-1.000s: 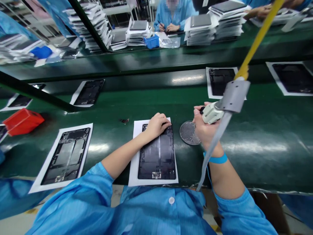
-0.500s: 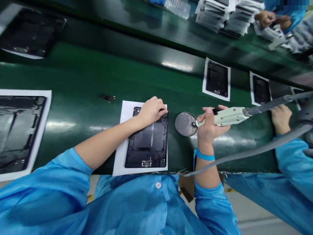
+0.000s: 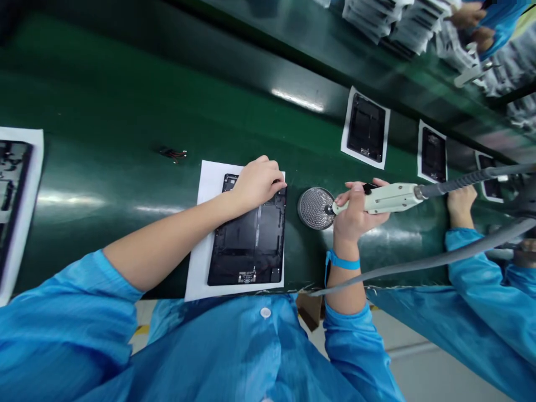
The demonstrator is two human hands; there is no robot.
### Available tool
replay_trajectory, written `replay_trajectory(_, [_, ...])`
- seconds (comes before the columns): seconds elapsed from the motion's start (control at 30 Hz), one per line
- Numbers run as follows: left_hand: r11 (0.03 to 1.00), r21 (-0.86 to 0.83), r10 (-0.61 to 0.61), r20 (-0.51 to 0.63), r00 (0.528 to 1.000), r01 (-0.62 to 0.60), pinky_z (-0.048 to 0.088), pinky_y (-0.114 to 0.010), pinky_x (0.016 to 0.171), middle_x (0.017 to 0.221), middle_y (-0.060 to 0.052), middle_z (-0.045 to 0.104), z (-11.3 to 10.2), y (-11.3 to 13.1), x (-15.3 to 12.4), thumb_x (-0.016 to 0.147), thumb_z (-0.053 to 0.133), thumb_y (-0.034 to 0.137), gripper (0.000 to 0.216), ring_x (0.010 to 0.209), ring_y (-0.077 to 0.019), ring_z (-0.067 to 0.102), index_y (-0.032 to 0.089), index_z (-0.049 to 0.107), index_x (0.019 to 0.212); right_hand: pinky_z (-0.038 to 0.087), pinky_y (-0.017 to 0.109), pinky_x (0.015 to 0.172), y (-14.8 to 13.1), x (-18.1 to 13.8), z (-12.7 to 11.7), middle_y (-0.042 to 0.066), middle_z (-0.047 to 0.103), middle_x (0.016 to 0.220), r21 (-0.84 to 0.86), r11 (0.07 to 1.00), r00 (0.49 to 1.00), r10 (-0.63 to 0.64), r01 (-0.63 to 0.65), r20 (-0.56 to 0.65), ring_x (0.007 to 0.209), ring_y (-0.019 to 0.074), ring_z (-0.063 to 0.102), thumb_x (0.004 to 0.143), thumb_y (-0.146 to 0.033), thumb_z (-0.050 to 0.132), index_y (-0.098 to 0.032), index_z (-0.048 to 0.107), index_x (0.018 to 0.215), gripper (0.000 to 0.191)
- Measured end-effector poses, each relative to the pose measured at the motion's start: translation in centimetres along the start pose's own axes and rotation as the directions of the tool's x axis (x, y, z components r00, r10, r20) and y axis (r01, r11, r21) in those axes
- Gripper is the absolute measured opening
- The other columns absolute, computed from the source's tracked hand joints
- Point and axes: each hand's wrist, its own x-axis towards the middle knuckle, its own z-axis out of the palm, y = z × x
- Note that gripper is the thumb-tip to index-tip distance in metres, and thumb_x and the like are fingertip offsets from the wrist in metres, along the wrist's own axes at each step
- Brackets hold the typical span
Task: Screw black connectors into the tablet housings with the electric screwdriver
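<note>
A black tablet back frame [image 3: 251,240] lies on a white sheet [image 3: 200,262] on the green belt [image 3: 125,111] in front of me. My left hand [image 3: 256,181] rests curled on the frame's top edge, fingers bent down on it. My right hand [image 3: 355,215] is closed round a pale electric screwdriver [image 3: 387,197] held almost level, its tip over a round perforated metal dish [image 3: 316,208] just right of the frame. A grey hose [image 3: 439,259] runs from the tool off to the right.
More frames on white sheets lie further along the belt [image 3: 365,128] [image 3: 432,152] and at the left edge [image 3: 17,190]. A small dark part [image 3: 171,152] lies loose on the belt. A co-worker's hand [image 3: 460,198] and blue sleeve are at the right. Stacks of trays [image 3: 389,25] stand at the back.
The view has swung right and tilted. My right hand has laid the screwdriver over from upright to nearly level, with its tip at the round dish. My left hand stays on the frame.
</note>
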Motion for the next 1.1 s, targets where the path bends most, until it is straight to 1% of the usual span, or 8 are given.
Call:
replay_trajectory(0.3, [1.000, 0.004, -0.025, 0.025, 0.999, 0.025, 0.048, -0.043, 0.085, 0.096, -0.010, 0.078, -0.3, 0.3, 0.0, 0.111, 0.074, 0.032, 0.024, 0.098, -0.0283, 0.062, 0.022, 0.089, 0.096, 0.052, 0.030, 0.050, -0.3, -0.1, 0.4, -0.008, 0.072, 0.076, 0.023, 0.999, 1.000, 0.027, -0.026, -0.016, 0.046, 0.0083, 0.054, 0.092, -0.043, 0.084, -0.025, 0.061, 0.117, 0.038])
replay_trajectory(0.43, [0.999, 0.011, -0.040, 0.018, 0.999, 0.040, 0.047, -0.042, 0.083, 0.094, -0.009, 0.077, -0.1, 0.1, 0.2, 0.110, 0.076, 0.032, 0.023, 0.098, -0.0280, 0.063, 0.023, 0.089, 0.094, 0.052, 0.030, 0.050, -0.1, 0.0, 0.2, -0.007, 0.071, 0.077, -0.005, 1.000, 0.999, 0.030, -0.030, -0.016, 0.046, 0.0089, 0.054, 0.092, -0.049, 0.085, -0.026, 0.061, 0.117, 0.042])
replay_trajectory(0.53, [0.998, 0.006, -0.068, 0.022, 0.997, 0.068, 0.047, -0.040, 0.080, 0.092, -0.008, 0.077, 0.0, 0.1, 0.5, 0.108, 0.080, 0.031, 0.020, 0.099, -0.0273, 0.067, 0.024, 0.089, 0.092, 0.053, 0.031, 0.049, -1.3, 0.4, 0.4, -0.007, 0.072, 0.081, -0.043, 0.999, 1.000, -0.017, 0.016, -0.018, 0.046, 0.0096, 0.053, 0.094, -0.049, 0.081, -0.029, 0.059, 0.119, 0.039])
replay_trajectory(0.67, [0.996, -0.008, -0.094, 0.032, 0.995, 0.094, 0.046, -0.038, 0.077, 0.094, -0.006, 0.079, -0.2, 0.3, 0.8, 0.107, 0.082, 0.029, 0.018, 0.101, -0.0263, 0.071, 0.024, 0.090, 0.091, 0.051, 0.031, 0.049, -5.2, 0.8, 2.6, -0.003, 0.075, 0.093, 0.026, 0.984, 0.984, -0.174, 0.175, -0.050, 0.047, 0.0084, 0.052, 0.098, -0.035, 0.075, -0.032, 0.058, 0.125, 0.032])
replay_trajectory(0.77, [0.993, 0.003, -0.115, 0.043, 0.992, 0.115, 0.046, -0.038, 0.075, 0.095, -0.007, 0.080, -0.4, 0.7, 0.9, 0.106, 0.082, 0.030, 0.018, 0.098, -0.0262, 0.072, 0.024, 0.090, 0.092, 0.051, 0.032, 0.050, -6.8, 0.4, 5.7, -0.001, 0.074, 0.098, 0.087, 0.981, 0.985, -0.173, 0.172, -0.002, 0.048, 0.0084, 0.052, 0.101, -0.032, 0.071, -0.032, 0.057, 0.130, 0.033])
replay_trajectory(0.9, [0.991, 0.038, -0.129, 0.069, 0.989, 0.127, 0.046, -0.038, 0.075, 0.098, -0.008, 0.080, -0.7, 1.3, 0.9, 0.106, 0.082, 0.031, 0.017, 0.098, -0.0273, 0.073, 0.023, 0.092, 0.096, 0.050, 0.030, 0.048, -4.7, -1.0, 8.7, -0.003, 0.074, 0.097, 0.144, 0.989, 0.992, -0.052, 0.036, 0.114, 0.047, 0.0080, 0.051, 0.101, -0.035, 0.071, -0.031, 0.056, 0.129, 0.033])
replay_trajectory(1.0, [0.992, 0.053, -0.123, 0.084, 0.989, 0.118, 0.046, -0.039, 0.075, 0.099, -0.010, 0.081, -0.8, 1.6, 1.0, 0.108, 0.080, 0.032, 0.018, 0.101, -0.0290, 0.074, 0.022, 0.092, 0.099, 0.052, 0.030, 0.049, -2.5, -1.9, 9.3, -0.003, 0.073, 0.094, 0.115, 0.993, 0.985, -0.012, -0.008, 0.172, 0.048, 0.0081, 0.053, 0.100, -0.043, 0.074, -0.030, 0.055, 0.127, 0.036])
replay_trajectory(1.1, [0.993, 0.048, -0.108, 0.091, 0.990, 0.104, 0.046, -0.040, 0.075, 0.099, -0.010, 0.080, -0.9, 1.7, 1.1, 0.108, 0.079, 0.030, 0.018, 0.103, -0.0303, 0.074, 0.021, 0.092, 0.099, 0.052, 0.031, 0.050, -1.7, -2.3, 9.3, -0.005, 0.071, 0.093, 0.093, 0.996, 0.983, -0.006, -0.011, 0.183, 0.048, 0.0082, 0.053, 0.100, -0.046, 0.074, -0.031, 0.053, 0.125, 0.036])
